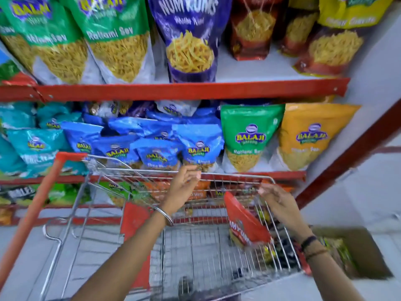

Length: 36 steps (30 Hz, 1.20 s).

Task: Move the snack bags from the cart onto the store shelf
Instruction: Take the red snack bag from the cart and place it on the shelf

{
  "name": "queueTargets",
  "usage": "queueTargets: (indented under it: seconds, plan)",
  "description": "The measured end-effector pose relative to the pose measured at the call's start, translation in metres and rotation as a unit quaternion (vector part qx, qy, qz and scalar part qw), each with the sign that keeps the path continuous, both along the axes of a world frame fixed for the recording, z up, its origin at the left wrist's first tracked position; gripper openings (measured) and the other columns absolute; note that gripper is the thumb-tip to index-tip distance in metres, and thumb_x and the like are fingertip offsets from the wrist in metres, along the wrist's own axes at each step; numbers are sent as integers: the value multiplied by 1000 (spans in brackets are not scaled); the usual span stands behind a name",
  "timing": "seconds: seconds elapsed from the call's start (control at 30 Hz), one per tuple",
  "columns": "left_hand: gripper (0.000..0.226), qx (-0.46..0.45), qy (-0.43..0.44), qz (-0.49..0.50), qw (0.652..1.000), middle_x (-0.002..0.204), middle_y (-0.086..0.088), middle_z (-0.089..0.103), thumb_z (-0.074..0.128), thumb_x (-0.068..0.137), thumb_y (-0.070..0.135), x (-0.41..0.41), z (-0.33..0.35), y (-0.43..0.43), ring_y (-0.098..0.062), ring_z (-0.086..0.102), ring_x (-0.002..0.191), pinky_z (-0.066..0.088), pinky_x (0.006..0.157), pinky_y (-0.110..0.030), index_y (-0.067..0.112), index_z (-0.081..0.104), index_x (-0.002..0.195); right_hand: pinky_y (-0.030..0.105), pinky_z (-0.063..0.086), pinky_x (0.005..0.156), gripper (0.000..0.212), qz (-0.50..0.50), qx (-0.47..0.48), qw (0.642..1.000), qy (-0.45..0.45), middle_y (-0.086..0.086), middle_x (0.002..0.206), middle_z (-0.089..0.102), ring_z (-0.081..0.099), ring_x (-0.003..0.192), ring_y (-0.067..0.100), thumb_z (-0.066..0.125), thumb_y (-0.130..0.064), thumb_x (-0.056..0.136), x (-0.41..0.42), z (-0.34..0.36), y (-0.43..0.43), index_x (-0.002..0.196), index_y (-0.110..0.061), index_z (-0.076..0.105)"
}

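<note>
A red Numyums snack bag leans upright inside the wire cart, against its right side. My right hand hovers just right of that bag over the cart's right rim, fingers spread and blurred, holding nothing. My left hand reaches over the cart's front rim. Its loosely bent fingers are at the lower edge of a blue Balaji bag that stands on the middle store shelf. Dark small packets lie on the cart floor by the red bag.
The upper shelf holds green, purple, red and yellow bags. The middle shelf has teal, blue, green and orange bags, with more bags on a lower shelf behind the cart. The cart's red handle is at left. An open cardboard box sits on the floor at right.
</note>
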<state>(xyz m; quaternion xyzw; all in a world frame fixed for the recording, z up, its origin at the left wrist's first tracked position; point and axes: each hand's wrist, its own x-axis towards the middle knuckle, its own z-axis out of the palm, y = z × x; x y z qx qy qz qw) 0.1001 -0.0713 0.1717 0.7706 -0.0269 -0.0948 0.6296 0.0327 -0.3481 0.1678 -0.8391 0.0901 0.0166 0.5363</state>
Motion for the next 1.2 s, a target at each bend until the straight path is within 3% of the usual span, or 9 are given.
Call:
queueTargets:
  seconds: [0.13, 0.27, 0.4, 0.53, 0.67, 0.77, 0.9, 1.13, 1.2]
  plan:
    - [34, 62, 113, -50, 990, 126, -18, 56, 54, 89, 12, -9, -63, -21, -26, 56, 115, 48, 95, -30, 8, 45, 121, 18, 52, 70, 35, 26, -19, 984, 174, -4, 96, 65, 66, 84, 13, 71, -39, 73, -31, -42, -13, 101, -27, 55]
    - [58, 157, 193, -131, 960, 143, -14, 40, 56, 87, 15, -7, -116, -50, -31, 44, 127, 40, 106, -47, 7, 29, 137, 20, 56, 63, 22, 159, -84, 940, 289, 14, 96, 68, 70, 77, 14, 66, -12, 80, -40, -87, -23, 100, -7, 61]
    - [68, 182, 273, -220, 919, 96, -1, 47, 51, 81, -12, 2, -162, -78, -17, 47, 72, 40, 64, -27, 2, 20, 140, 29, 46, 95, 62, 166, -69, 914, 365, 8, 121, 61, 57, 110, 23, 72, -20, 75, -38, -122, -31, 130, -8, 45]
    - [68, 177, 241, -232, 926, 124, -8, 45, 43, 75, -21, 11, -194, -98, -15, 49, 108, 39, 79, -10, 3, 28, 138, 37, 50, 92, 57, 139, -100, 913, 371, 11, 116, 64, 61, 104, 25, 70, -17, 75, -32, -152, -28, 127, -13, 47]
    - [56, 149, 249, -215, 933, 135, -15, 47, 47, 77, -18, 13, -218, -105, -25, 42, 127, 36, 103, -29, -3, 40, 130, 31, 52, 81, 42, 119, -142, 916, 356, 11, 110, 65, 64, 94, 25, 64, -19, 81, -38, -172, -24, 120, -9, 52]
    - [37, 161, 257, -185, 935, 129, -25, 54, 49, 82, -12, 11, -223, -109, -30, 51, 117, 43, 100, -34, -7, 52, 119, 26, 49, 87, 38, 95, -156, 924, 335, 10, 116, 59, 60, 100, 27, 57, -10, 84, -40, -178, -24, 121, -6, 52]
    - [29, 164, 237, -97, 953, 115, -30, 62, 41, 84, -13, 9, -217, -115, -30, 57, 101, 46, 87, -34, -10, 59, 106, 6, 35, 38, 21, 65, -148, 939, 303, 1, 73, 62, 52, 53, 7, 47, -3, 87, -35, -177, -26, 101, -4, 63]
    - [25, 27, 228, 45, 972, 85, -10, 59, 40, 88, -7, -11, -173, -110, -24, 55, 76, 48, 71, -38, 2, 53, 108, 7, 36, 40, 17, -47, -105, 963, 243, 9, 83, 66, 53, 56, 9, 50, -6, 88, -17, -147, -29, 102, -10, 59]
    - [25, 7, 218, 60, 974, 84, -10, 55, 41, 89, -5, -16, -154, -104, -24, 49, 76, 41, 70, -38, -2, 51, 112, 20, 51, 57, 22, -55, -63, 976, 201, 5, 89, 68, 60, 66, 13, 52, -7, 87, -13, -129, -26, 107, -16, 58]
